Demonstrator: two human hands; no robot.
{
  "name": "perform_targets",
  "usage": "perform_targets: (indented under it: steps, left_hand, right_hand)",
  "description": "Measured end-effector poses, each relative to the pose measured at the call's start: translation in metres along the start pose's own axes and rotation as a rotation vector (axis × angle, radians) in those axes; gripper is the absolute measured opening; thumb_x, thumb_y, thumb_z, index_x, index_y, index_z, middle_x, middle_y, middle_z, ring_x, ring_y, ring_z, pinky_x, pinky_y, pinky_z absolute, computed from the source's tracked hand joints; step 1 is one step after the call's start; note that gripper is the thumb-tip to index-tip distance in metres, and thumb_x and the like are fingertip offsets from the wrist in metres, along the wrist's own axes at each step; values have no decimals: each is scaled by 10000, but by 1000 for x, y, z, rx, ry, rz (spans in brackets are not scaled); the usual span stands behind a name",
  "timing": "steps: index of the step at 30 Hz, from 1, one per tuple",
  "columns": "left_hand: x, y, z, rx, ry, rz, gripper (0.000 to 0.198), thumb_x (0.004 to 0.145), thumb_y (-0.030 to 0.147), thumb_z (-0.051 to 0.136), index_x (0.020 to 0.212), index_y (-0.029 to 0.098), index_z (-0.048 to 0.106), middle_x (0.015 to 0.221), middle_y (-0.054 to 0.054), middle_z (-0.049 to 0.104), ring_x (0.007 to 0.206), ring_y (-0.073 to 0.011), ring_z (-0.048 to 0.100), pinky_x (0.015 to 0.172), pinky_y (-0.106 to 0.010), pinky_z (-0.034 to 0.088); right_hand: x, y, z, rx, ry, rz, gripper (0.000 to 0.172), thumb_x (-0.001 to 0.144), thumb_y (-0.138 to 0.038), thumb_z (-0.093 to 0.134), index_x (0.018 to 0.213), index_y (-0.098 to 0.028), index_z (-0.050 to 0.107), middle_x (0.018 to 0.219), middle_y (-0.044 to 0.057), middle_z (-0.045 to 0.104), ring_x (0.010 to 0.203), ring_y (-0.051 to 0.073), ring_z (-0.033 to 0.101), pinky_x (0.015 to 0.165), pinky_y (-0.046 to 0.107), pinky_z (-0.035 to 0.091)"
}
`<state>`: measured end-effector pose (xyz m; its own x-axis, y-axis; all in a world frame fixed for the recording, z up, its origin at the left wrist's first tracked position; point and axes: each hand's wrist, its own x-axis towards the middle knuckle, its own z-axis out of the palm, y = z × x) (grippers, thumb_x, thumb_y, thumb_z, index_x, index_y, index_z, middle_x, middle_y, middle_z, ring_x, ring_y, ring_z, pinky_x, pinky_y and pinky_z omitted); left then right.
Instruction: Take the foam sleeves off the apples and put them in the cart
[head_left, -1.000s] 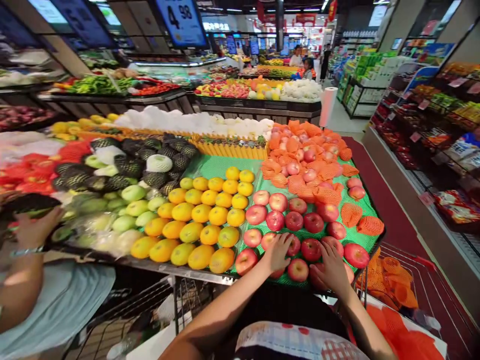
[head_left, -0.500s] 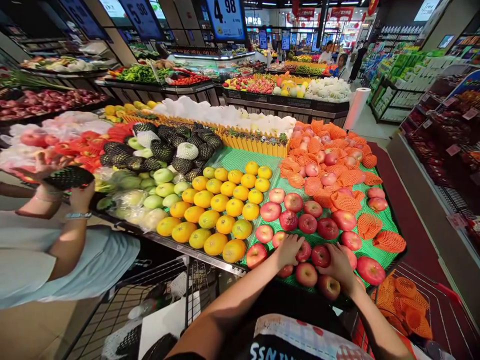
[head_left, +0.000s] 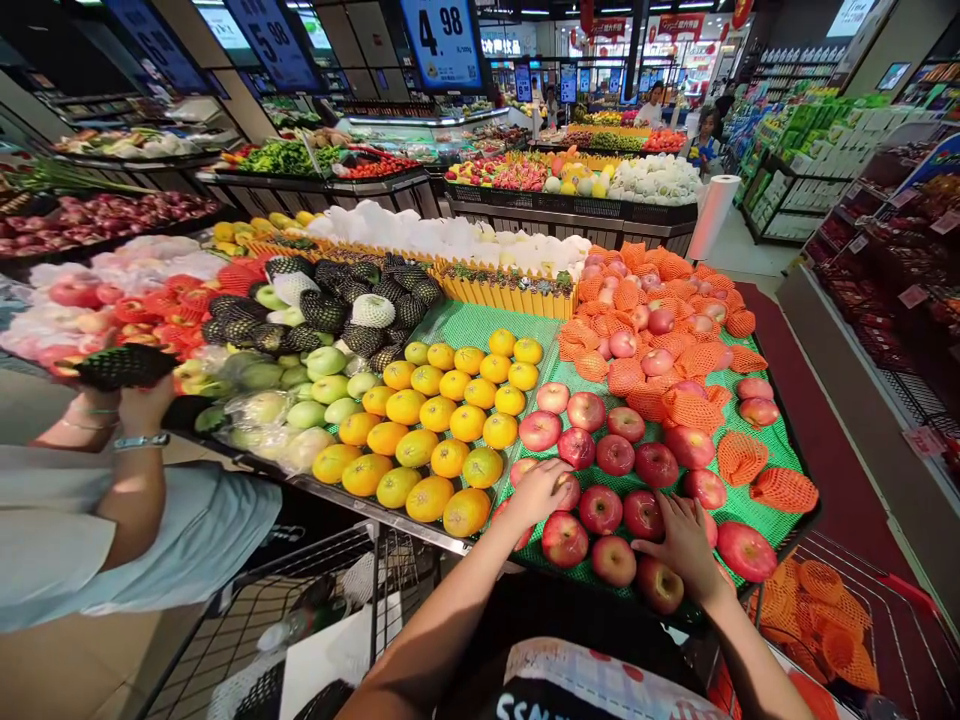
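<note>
Red apples (head_left: 615, 454) sit in loose rows on green mesh matting at the front of the fruit stand. My left hand (head_left: 541, 492) reaches to the left side of these rows, its fingers curled over a red apple (head_left: 568, 492) that it partly hides. My right hand (head_left: 686, 545) rests over the right front apples with fingers and thumb spread. Its fingertips are beside a dark red apple (head_left: 643, 514), and its thumb lies above a front apple (head_left: 660, 585).
Oranges (head_left: 437, 413) fill the section to the left. Apples in orange foam nets (head_left: 637, 345) lie behind. Another person at the left holds a black-netted fruit (head_left: 126, 367). One cart (head_left: 375, 560) stands below left; another, at right, holds orange foam nets (head_left: 821, 610).
My left hand has moved left to another apple, uncovering apples in the middle. My right hand has shifted slightly, fingers more spread. The other person's hands have come together around the netted fruit.
</note>
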<state>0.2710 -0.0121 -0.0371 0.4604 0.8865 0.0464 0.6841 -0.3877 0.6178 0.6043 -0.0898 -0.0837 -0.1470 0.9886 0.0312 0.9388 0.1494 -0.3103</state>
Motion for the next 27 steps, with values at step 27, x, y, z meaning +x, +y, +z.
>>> perform_targets:
  steps: [27]
  left_hand:
    - [5,-49,1,60,-153,-249,715,774,361,802,1467,238,680,1558,-148,658,1478,-411,563,1288,-545,416]
  right_hand:
    - [38,-77,28,137,-237,111,872,730,-294,797,1580,-194,634,1617,140,584,1566,423,482,1370,636,264]
